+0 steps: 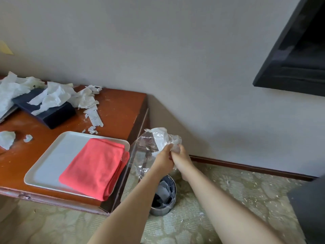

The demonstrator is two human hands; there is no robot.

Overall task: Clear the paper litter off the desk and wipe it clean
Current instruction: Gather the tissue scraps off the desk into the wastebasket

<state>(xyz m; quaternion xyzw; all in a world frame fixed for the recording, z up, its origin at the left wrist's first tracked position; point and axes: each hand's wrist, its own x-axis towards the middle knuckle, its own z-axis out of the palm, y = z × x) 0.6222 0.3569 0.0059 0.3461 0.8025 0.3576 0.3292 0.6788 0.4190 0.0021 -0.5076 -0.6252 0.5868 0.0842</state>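
Fingers of both hands are clamped onto the same wad of crumpled paper and clear plastic wrap (159,138), left hand (164,155) and right hand (179,156) pressed right up against each other. They hold it out past the right end of the worktop (116,110), above the small metal bin (163,196) on the carpet. The wad is a lump with no obvious long axis, though the plastic trails down and to the left from the hands.

Back on the worktop, a big heap of torn paper (52,95) sits at the far left, draped over a dark blue box (52,115). One printed strip (95,117) runs lengthwise toward the near edge, with smaller scraps near it. Closer in, a white tray (51,159) carries a folded red cloth (95,166), which overhangs the tray's right rim a bit.
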